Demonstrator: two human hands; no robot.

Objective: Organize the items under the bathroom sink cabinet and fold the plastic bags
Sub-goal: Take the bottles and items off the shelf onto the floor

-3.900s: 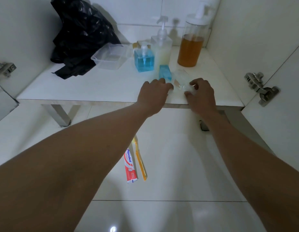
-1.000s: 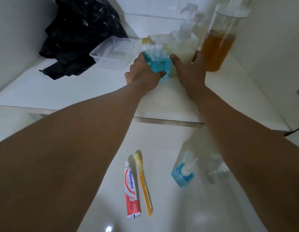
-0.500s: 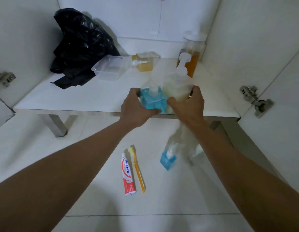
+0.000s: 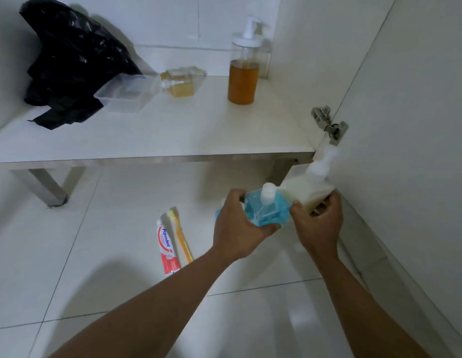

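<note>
1. Now both bottles hang low over the floor, on the near side of the shelf's right end, touching side by side.
2. The left hand curls round the blue bottle. The right hand curls round the white bottle, further right.
3. Both pumps lean up and far-right, so setting them down probably means levelling the bases first.
4. The blue bottle is see-through plastic; the white one is milky and motion-blurred.

Bare left hand, bare right hand, bare forearms.
</note>
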